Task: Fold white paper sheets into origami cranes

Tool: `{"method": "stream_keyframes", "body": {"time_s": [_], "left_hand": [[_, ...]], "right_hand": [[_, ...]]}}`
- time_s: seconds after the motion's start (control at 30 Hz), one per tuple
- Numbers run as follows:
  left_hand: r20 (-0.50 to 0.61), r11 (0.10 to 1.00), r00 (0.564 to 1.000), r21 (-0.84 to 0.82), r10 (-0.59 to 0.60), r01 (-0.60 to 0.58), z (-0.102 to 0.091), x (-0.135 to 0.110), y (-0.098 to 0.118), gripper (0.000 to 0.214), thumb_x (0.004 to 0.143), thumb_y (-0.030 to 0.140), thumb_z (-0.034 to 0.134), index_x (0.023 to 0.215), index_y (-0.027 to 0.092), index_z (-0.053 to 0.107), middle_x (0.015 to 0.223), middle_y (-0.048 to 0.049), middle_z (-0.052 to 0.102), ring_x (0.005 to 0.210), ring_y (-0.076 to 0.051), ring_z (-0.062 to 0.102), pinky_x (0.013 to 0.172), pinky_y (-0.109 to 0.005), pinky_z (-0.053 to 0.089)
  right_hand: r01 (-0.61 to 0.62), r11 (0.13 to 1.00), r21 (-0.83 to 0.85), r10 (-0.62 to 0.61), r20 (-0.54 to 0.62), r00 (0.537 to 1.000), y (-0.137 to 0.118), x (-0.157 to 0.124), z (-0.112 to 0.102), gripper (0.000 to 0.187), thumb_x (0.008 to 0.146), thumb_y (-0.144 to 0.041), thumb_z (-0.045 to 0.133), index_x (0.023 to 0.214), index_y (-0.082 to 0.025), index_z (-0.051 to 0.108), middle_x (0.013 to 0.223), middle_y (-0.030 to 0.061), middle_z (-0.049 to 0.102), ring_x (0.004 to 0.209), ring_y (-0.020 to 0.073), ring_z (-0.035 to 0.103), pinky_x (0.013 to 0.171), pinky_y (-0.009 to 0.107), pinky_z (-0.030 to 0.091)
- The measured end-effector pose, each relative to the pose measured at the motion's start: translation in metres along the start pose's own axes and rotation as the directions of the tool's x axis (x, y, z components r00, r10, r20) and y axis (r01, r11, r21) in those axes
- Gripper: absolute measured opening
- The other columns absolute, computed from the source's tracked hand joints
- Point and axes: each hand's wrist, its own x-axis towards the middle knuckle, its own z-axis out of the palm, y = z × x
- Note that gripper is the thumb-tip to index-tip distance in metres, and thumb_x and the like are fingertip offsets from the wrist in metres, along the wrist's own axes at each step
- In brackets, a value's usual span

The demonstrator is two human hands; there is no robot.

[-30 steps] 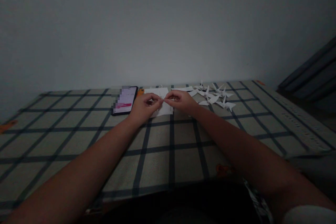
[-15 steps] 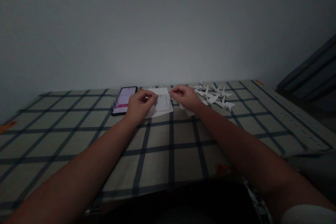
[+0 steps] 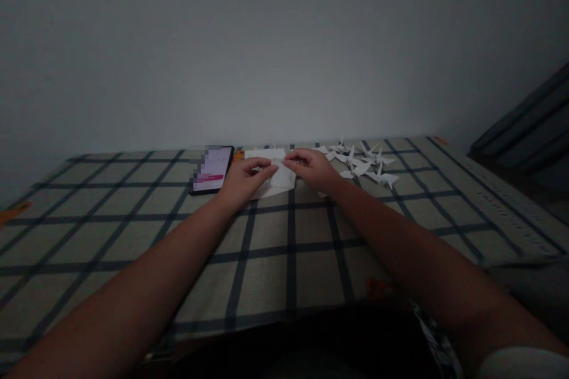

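A small white piece of paper [image 3: 281,177] is pinched at its far edge between my two hands. The thumb and fingers of my left hand [image 3: 246,179] close on its left side. From the right, my right hand [image 3: 311,167] grips the same edge, its fingertips nearly meeting the left thumb. Beneath lies a larger white sheet [image 3: 267,192], partly covered by the small paper and my hands. Folds in the small piece are too dim to make out.
A lit phone [image 3: 211,170] lies left of my left hand. Several folded paper cranes [image 3: 367,164] sit to the right. The checked tablecloth [image 3: 267,272] runs back to a plain grey wall [image 3: 284,53]. A dark striped cloth [image 3: 528,118] hangs at the far right.
My right hand has moved left and come together with my left hand at the paper's far edge. My left hand has shifted slightly right.
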Motion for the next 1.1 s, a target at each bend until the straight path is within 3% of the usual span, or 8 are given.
{"method": "stream_keyframes", "body": {"time_s": [0.2,0.33,0.43,0.6,1.1], "left_hand": [[0.046,0.998,0.998,0.054,0.039,-0.042,-0.002,-0.002,0.002,0.026,0.078,0.044,0.074,0.076,0.018,0.075,0.075,-0.0039,0.074,0.069,-0.017,0.064,0.068,-0.028,0.050],[0.137,0.987,0.986,0.114,0.099,-0.115,-0.003,-0.003,0.004,0.027,0.080,0.046,0.072,0.079,0.019,0.078,0.077,-0.0049,0.076,0.072,-0.018,0.066,0.069,-0.029,0.050],[0.139,0.982,0.984,0.131,0.115,-0.134,-0.003,-0.003,0.003,0.026,0.081,0.045,0.071,0.083,0.020,0.079,0.080,-0.0052,0.077,0.073,-0.019,0.067,0.069,-0.029,0.050],[0.148,0.986,0.984,0.122,0.095,-0.114,-0.001,-0.003,0.003,0.028,0.084,0.046,0.069,0.081,0.020,0.078,0.082,-0.0054,0.077,0.076,-0.019,0.068,0.070,-0.029,0.050],[0.083,0.994,0.996,0.104,0.029,-0.038,-0.003,-0.001,0.006,0.029,0.079,0.047,0.072,0.079,0.019,0.079,0.080,-0.0058,0.078,0.074,-0.021,0.069,0.070,-0.030,0.052]], "right_hand": [[0.010,1.000,0.018,-0.011,0.042,0.999,-0.002,-0.002,0.003,0.021,0.085,-0.037,0.061,0.086,-0.016,0.066,0.085,0.0035,0.067,0.078,0.0150,0.057,0.072,0.028,0.043],[0.075,0.997,-0.028,-0.072,0.095,0.993,-0.006,-0.003,0.004,0.022,0.087,-0.039,0.063,0.091,-0.018,0.068,0.090,0.0034,0.069,0.085,0.0157,0.059,0.078,0.029,0.044],[0.149,0.984,-0.093,-0.139,0.099,0.985,-0.008,-0.003,0.003,0.020,0.090,-0.037,0.061,0.090,-0.019,0.069,0.089,0.0033,0.068,0.084,0.0155,0.058,0.078,0.030,0.044],[0.246,0.955,-0.165,-0.249,0.005,0.969,-0.012,-0.003,0.003,0.017,0.090,-0.035,0.063,0.084,-0.021,0.068,0.089,0.0043,0.061,0.085,0.0171,0.055,0.080,0.033,0.046],[0.126,0.990,-0.070,-0.140,-0.247,0.959,-0.021,-0.004,0.006,0.015,0.088,-0.035,0.064,0.084,-0.021,0.066,0.089,0.0047,0.058,0.084,0.0171,0.055,0.070,0.031,0.045]]}}
